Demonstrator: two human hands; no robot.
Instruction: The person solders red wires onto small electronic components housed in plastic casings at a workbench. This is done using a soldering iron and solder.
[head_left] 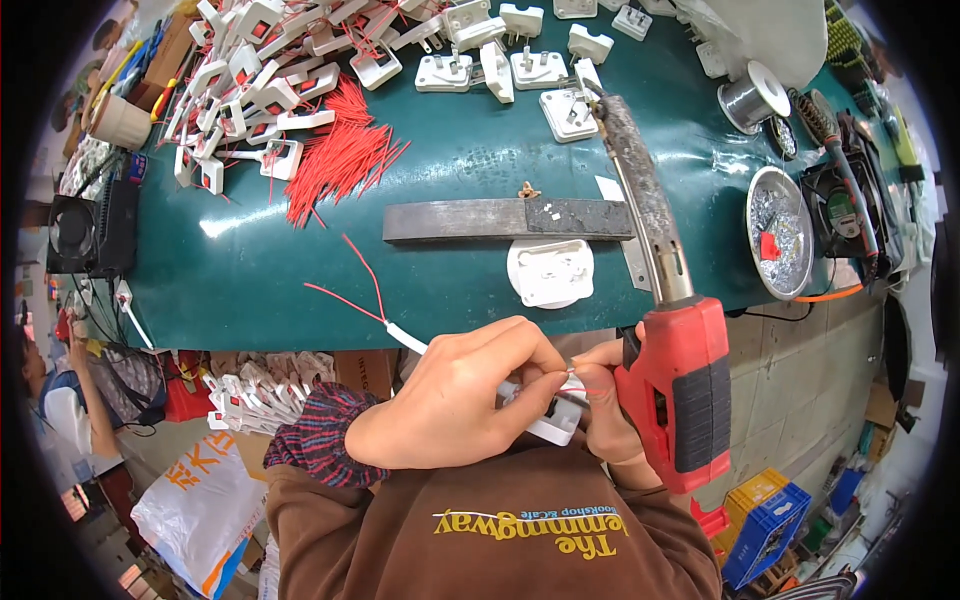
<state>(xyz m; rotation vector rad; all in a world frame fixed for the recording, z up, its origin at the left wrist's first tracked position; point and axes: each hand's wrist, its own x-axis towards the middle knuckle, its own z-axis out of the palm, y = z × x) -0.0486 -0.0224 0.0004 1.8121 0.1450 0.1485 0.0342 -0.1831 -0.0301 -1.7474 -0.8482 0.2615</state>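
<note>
A: Where does the white plastic housing (556, 424) lie?

B: Just in front of the person's chest, between the two hands, off the near edge of the green surface (450, 295).

A: And the hands?

B: The left hand (445, 395) is closed around it from the left, thumb and forefinger pinched together. The right hand (606, 425) meets it from the right, thumb and finger clamped at its upper end; what tiny part sits between those tips cannot be told.

A: Which way does the white cable (405, 338) run?

B: Out past the left hand, up and leftward, forking into two red leads (345, 298) over the surface.

A: Which hand is nearer the soldering gun (700, 400)?

B: The right. The gun stands just beside it, its long axis steep, the barrel pointing away from the person and leaning slightly left. Whether that hand also grips it cannot be told, since the gun's body hides part of the hand.
</note>
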